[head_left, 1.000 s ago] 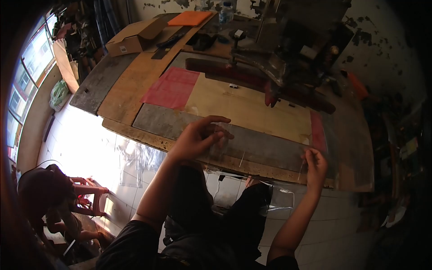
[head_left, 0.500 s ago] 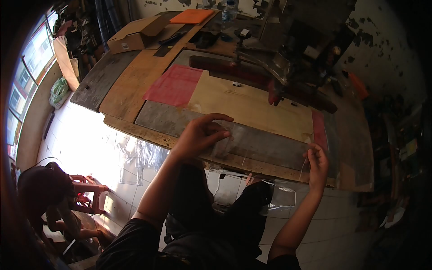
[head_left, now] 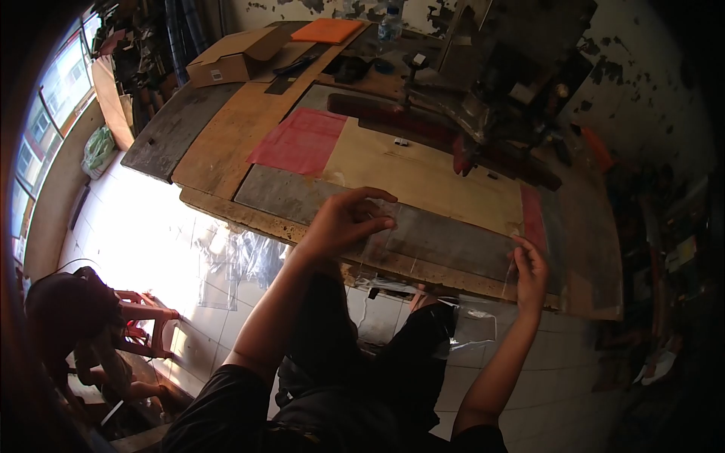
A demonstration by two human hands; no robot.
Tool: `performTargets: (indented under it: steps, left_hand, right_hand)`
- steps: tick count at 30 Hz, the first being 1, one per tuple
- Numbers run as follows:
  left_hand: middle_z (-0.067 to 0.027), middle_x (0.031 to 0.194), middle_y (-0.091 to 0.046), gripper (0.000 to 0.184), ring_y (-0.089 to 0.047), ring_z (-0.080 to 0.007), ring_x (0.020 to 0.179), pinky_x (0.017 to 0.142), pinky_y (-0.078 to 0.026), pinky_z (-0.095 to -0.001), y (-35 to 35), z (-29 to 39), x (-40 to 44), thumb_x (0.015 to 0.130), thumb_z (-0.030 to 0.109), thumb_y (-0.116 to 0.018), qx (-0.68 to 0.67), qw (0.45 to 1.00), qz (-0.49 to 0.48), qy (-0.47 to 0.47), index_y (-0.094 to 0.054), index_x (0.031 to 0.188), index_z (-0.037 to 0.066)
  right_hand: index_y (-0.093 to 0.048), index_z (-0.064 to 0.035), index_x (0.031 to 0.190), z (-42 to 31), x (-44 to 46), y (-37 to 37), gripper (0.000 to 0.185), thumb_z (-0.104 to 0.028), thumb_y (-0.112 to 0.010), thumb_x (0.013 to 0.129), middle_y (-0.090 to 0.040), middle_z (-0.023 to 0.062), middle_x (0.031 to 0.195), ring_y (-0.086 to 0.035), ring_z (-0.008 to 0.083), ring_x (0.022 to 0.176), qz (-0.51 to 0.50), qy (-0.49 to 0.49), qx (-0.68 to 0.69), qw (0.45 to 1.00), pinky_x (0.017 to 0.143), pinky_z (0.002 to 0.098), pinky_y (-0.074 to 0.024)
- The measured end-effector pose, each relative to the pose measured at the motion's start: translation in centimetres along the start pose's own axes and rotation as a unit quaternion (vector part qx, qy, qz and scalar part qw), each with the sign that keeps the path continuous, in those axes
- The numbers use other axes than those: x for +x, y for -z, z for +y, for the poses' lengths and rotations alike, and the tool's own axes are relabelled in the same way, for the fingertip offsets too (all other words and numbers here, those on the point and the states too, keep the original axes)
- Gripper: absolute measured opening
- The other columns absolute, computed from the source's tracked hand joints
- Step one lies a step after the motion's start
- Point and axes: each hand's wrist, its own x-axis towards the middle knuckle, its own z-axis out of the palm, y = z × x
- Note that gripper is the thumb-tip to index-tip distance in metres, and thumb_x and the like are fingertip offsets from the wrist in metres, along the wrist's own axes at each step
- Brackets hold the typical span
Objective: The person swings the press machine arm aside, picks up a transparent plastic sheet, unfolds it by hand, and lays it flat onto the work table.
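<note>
Between my hands, over the front edge of the worktable (head_left: 279,189), stretches a clear plastic sheet (head_left: 384,243), hard to make out because it is see-through. My left hand (head_left: 340,225) pinches its left side with thumb and fingers. At its right side, my right hand (head_left: 532,273) has thumb and fingers closed on the edge. Just beyond the hands lies a tan board (head_left: 423,175) with red material (head_left: 298,142) at its left end and a red strip (head_left: 533,215) at its right.
A machine's long dark-red bar (head_left: 400,124) hangs over the board. At the back left are a cardboard box (head_left: 223,69), an orange folder (head_left: 326,30) and a water bottle (head_left: 389,30). Clear plastic (head_left: 472,321) hangs by my lap. Another person (head_left: 72,317) sits near a red stool (head_left: 155,325).
The view has shifted slightly. Both hands keep nearly the same pose, with the clear plastic sheet still held between them.
</note>
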Motion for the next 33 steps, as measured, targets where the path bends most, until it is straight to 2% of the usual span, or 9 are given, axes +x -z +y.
performTargets:
  steps: [4, 9, 12, 15, 25, 33]
  left_hand:
    - [-0.0085, 0.116, -0.075, 0.039, -0.073, -0.0124, 0.100, 0.091, -0.056, -0.0284, 0.15, 0.77, -0.34, 0.092, 0.008, -0.076, 0.015, 0.999, -0.022, 0.021, -0.063, 0.128, -0.001]
    - [-0.0091, 0.113, -0.076, 0.040, -0.071, -0.0147, 0.107, 0.095, -0.054, -0.0295, 0.44, 0.12, -0.62, 0.097, 0.002, -0.065, -0.055, 0.997, -0.048, -0.034, -0.060, 0.136, -0.001]
    - [-0.0090, 0.116, -0.075, 0.041, -0.070, -0.0150, 0.109, 0.096, -0.054, -0.0295, 0.54, 0.52, -0.62, 0.098, 0.003, -0.065, -0.049, 0.997, -0.059, 0.005, -0.059, 0.138, 0.000]
    - [-0.0091, 0.118, -0.075, 0.041, -0.070, -0.0145, 0.108, 0.096, -0.054, -0.0292, 0.26, 0.52, -0.59, 0.098, 0.005, -0.067, -0.025, 0.999, -0.034, -0.020, -0.060, 0.137, 0.000]
    - [-0.0092, 0.121, -0.073, 0.041, -0.072, -0.0152, 0.105, 0.094, -0.055, -0.0289, 0.10, 0.25, -0.48, 0.096, 0.008, -0.072, -0.015, 1.000, -0.018, -0.004, -0.062, 0.135, 0.002]
    - [-0.0109, 0.104, -0.078, 0.041, -0.071, -0.0130, 0.103, 0.092, -0.054, -0.0280, 0.15, 0.46, -0.57, 0.096, 0.010, -0.072, -0.002, 1.000, -0.013, -0.006, -0.062, 0.135, 0.003]
  right_hand:
    - [-0.070, -0.0046, 0.125, -0.13, -0.09, -0.04, 0.028, -0.022, -0.062, 0.104, -0.062, -0.0040, 0.088, -0.051, 0.0032, 0.078, 0.007, -0.005, -0.011, 1.000, 0.072, 0.0208, -0.0401]
    - [-0.070, -0.0050, 0.124, -0.33, -0.14, -0.06, 0.028, -0.022, -0.062, 0.104, -0.064, -0.0041, 0.089, -0.052, 0.0029, 0.080, 0.012, -0.014, -0.012, 1.000, 0.072, 0.0209, -0.0405]
    - [-0.070, -0.0053, 0.124, -0.16, -0.09, -0.06, 0.027, -0.023, -0.062, 0.104, -0.064, -0.0040, 0.089, -0.052, 0.0029, 0.080, 0.018, -0.019, -0.007, 1.000, 0.072, 0.0207, -0.0405]
    - [-0.070, -0.0059, 0.124, 0.09, -0.02, 0.10, 0.027, -0.023, -0.062, 0.104, -0.065, -0.0040, 0.089, -0.052, 0.0027, 0.079, 0.013, -0.021, -0.001, 1.000, 0.071, 0.0203, -0.0403]
    - [-0.069, -0.0060, 0.124, 0.18, 0.01, 0.24, 0.027, -0.023, -0.062, 0.104, -0.065, -0.0042, 0.091, -0.050, 0.0020, 0.077, 0.007, -0.027, 0.007, 1.000, 0.070, 0.0197, -0.0395]
    - [-0.069, -0.0059, 0.123, -0.06, -0.05, 0.29, 0.027, -0.023, -0.062, 0.104, -0.066, -0.0029, 0.093, -0.051, 0.0037, 0.079, 0.005, -0.022, 0.005, 1.000, 0.072, 0.0207, -0.0406]
